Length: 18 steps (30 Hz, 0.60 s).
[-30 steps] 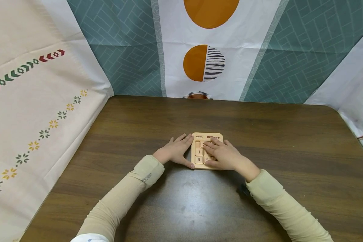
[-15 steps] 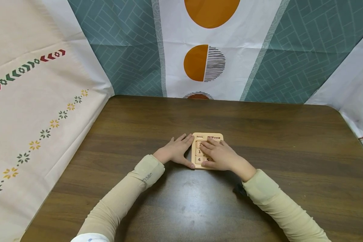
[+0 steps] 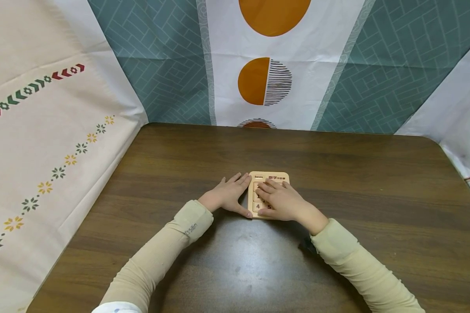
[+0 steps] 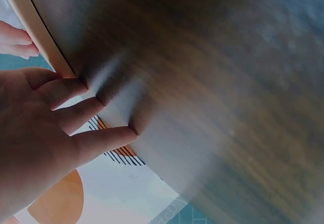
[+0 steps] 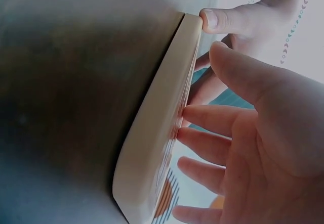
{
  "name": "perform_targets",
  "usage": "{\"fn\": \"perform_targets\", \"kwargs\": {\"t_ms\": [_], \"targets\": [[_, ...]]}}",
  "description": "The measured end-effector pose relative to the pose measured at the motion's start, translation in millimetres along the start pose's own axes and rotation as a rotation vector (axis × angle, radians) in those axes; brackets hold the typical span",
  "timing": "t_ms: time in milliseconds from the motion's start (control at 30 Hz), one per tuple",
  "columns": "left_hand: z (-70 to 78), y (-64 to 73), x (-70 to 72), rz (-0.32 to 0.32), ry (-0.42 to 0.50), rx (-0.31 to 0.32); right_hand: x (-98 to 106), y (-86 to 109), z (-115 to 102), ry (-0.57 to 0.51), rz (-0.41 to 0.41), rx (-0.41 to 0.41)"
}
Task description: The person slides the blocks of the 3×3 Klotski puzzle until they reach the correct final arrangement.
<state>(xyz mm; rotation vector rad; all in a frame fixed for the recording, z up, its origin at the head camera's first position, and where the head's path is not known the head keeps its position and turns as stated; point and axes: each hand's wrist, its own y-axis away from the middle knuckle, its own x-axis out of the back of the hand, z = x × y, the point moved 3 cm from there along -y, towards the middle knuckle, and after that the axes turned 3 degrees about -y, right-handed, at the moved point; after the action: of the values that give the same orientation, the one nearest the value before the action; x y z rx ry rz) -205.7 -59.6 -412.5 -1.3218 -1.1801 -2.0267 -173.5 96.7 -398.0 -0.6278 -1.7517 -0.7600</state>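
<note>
**Number board on table: tiles being worked, arrangement judged incomplete**

Nearest the viewer, two pale sleeves, the left sleeve (image 3: 152, 261) and the right sleeve (image 3: 360, 256), reach forward over the table (image 3: 203, 152). A dark item (image 3: 307, 245), too indistinct to identify, sits under the right wrist.

Next come the hands. The left hand (image 3: 230, 194) lies at the board's left side with fingers extended and thumb spread well away from them; the thumb tip meets the lower left corner. It grips nothing around; its work is judged to be steadying. The right hand (image 3: 287, 204) lies over the board with fingers extended and somewhat apart. The right wrist view shows two fingertips against the face; it pinches nothing.

The wooden number board (image 3: 265, 174) lies flat near the middle of the table, between the hands. Tile 4 (image 3: 257, 206) and tile 5 (image 3: 269, 207) stand side by side in the bottom row, tile 5 partly covered. The right hand hides most other tiles, so their order cannot be verified.

Finding: the board is in place and braced. Judged by a plain count from the top row, 4 and 5 sit too low, so rearranging appears outstanding.

Beyond the table hangs a patterned cloth (image 3: 172, 78).
</note>
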Motion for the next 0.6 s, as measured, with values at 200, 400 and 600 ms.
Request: {"fn": "perform_targets", "kwargs": {"t_ms": [200, 400, 600], "targets": [[-0.8, -0.1, -0.4, 0.002, 0.002, -0.002, 1, -1.0, -2, 0.003, 0.007, -0.012], [-1.2, -0.8, -0.7, 0.003, 0.003, -0.003, 2, 0.7, 0, -0.006, 0.019, -0.021], [-0.8, -0.7, -0.2, 0.002, 0.009, 0.0, 2, 10.8, 4, 0.006, 0.057, -0.01]]}}
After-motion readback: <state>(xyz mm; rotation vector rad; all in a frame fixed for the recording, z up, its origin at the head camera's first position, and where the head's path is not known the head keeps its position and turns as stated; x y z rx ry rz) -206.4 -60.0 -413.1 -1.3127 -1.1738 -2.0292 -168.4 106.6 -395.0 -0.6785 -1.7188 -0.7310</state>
